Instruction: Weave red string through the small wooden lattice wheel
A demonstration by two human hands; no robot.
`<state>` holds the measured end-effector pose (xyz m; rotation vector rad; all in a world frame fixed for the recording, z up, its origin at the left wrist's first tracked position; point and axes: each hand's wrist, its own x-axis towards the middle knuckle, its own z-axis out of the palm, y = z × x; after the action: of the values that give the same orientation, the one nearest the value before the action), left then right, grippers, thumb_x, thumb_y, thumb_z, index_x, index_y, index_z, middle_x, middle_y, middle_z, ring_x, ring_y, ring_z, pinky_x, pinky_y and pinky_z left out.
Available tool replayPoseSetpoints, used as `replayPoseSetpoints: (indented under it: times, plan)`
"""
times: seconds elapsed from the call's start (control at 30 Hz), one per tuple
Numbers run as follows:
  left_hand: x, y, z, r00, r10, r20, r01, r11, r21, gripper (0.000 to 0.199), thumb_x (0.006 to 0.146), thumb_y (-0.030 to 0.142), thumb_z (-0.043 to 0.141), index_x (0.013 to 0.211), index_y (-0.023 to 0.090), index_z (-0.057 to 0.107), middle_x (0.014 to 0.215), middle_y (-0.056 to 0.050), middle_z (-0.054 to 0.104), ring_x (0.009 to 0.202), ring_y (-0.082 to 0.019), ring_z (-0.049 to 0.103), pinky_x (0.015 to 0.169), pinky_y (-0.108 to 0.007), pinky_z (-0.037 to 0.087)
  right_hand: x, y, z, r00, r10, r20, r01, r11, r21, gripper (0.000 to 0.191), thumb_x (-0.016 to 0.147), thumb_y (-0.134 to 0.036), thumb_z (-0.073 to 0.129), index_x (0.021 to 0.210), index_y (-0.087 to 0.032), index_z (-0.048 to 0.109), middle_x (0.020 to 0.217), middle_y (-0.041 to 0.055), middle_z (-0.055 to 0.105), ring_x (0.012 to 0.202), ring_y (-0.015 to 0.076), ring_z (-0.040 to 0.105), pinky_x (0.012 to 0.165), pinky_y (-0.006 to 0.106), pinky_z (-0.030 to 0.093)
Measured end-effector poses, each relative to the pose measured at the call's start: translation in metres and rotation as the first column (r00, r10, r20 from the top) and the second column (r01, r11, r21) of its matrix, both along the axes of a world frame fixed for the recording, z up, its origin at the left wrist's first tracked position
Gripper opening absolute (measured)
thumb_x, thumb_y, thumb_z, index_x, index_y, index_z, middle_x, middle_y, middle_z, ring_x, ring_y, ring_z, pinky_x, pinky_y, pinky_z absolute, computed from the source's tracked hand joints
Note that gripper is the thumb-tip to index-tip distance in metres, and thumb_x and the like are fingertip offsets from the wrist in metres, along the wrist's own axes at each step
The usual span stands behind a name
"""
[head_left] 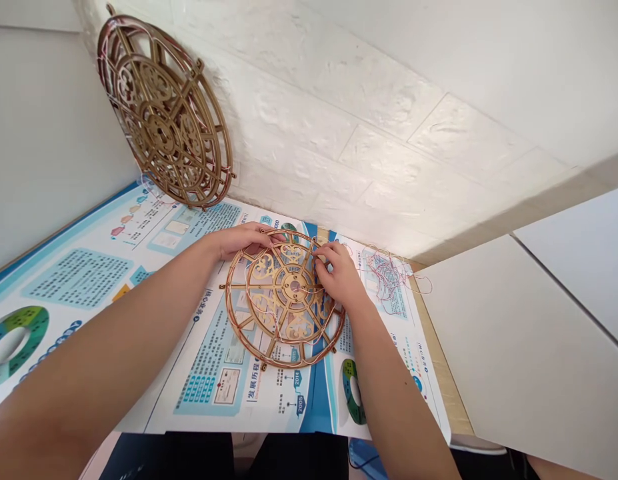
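A round gold lattice frame (272, 350) with scrollwork and spokes lies on the printed sheets in front of me. Pale and reddish wires run along its rings. My left hand (246, 240) is closed on its upper left rim, the fingertips partly hidden behind it. At the upper right of the frame, my right hand (337, 270) has thumb and forefinger bent close together over the inner ring. Whatever thin piece lies between those fingertips is too small to make out, though wire runs close by.
Several similar gold frames (161, 133) lean in a stack against the white brick-patterned wall (309, 100) at the back left. A loose tangle of thin red and white wire (386, 273) rests right of the frame. Printed posters (153, 393) cover the table; a white panel (519, 333) stands at the right.
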<state>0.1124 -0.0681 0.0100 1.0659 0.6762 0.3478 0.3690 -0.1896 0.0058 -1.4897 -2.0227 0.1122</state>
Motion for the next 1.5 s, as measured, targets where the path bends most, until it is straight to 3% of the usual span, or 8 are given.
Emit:
replayPoseSetpoints:
  times: [0.27,0.63,1.03,1.3,1.4,1.5]
  plan:
    - [0.002,-0.004,0.005,0.999,0.025,-0.026,-0.025,1.0,-0.01,0.04,0.066,0.011,0.078,0.105,0.017,0.073,0.098,-0.006,0.077,0.085,-0.018,0.072,0.079,-0.026,0.059,0.0,0.0,0.001,1.0,0.019,0.001,-0.019,1.0,0.013,0.019,0.094,-0.019,0.053,0.104,-0.022,0.069,0.107,0.0106,0.064,0.104,0.0269,0.061,0.092,0.048,0.054]
    - [0.001,-0.002,0.003,0.999,0.018,-0.032,-0.018,1.0,-0.005,0.043,0.065,0.01,0.079,0.107,0.018,0.073,0.104,-0.006,0.077,0.095,-0.021,0.073,0.089,-0.03,0.059,-0.001,0.001,0.001,1.0,0.003,0.001,-0.003,1.0,0.001,0.019,0.094,-0.017,0.052,0.104,-0.021,0.068,0.107,0.0111,0.064,0.105,0.0274,0.061,0.094,0.048,0.053]
    - [0.002,-0.002,0.001,0.999,0.025,0.021,-0.024,0.999,-0.023,0.041,0.064,0.01,0.076,0.105,0.014,0.073,0.104,-0.011,0.076,0.092,-0.021,0.072,0.082,-0.029,0.058,-0.001,0.0,0.004,1.0,0.006,-0.011,-0.006,1.0,-0.02,0.018,0.094,-0.018,0.053,0.104,-0.022,0.067,0.107,0.0111,0.063,0.105,0.0286,0.061,0.093,0.05,0.053]
    - [0.003,-0.002,0.003,0.999,0.042,0.034,-0.04,0.997,-0.065,0.036,0.062,0.008,0.075,0.096,0.014,0.071,0.094,-0.008,0.074,0.083,-0.021,0.071,0.074,-0.029,0.057,-0.004,-0.001,0.006,1.0,-0.007,-0.015,0.007,1.0,0.011,0.019,0.095,-0.02,0.053,0.109,-0.022,0.066,0.112,0.0119,0.062,0.108,0.0285,0.061,0.094,0.049,0.054]
    - [0.004,-0.001,0.003,0.997,0.062,0.045,-0.057,0.993,-0.105,0.038,0.059,0.008,0.075,0.096,0.015,0.069,0.094,-0.009,0.073,0.083,-0.023,0.072,0.072,-0.031,0.059,-0.004,-0.002,0.011,0.999,-0.007,-0.054,0.011,0.997,0.078,0.021,0.095,-0.022,0.053,0.113,-0.023,0.064,0.116,0.0121,0.061,0.112,0.0278,0.061,0.094,0.048,0.054]
    - [0.004,-0.001,0.001,0.994,0.08,0.071,-0.069,0.988,-0.137,0.039,0.057,0.007,0.073,0.095,0.015,0.067,0.095,-0.01,0.073,0.083,-0.024,0.072,0.071,-0.032,0.061,0.006,-0.003,0.018,0.986,-0.123,-0.11,0.149,0.951,0.27,0.017,0.095,-0.024,0.054,0.107,-0.021,0.065,0.114,0.0123,0.061,0.113,0.0274,0.06,0.099,0.048,0.051]
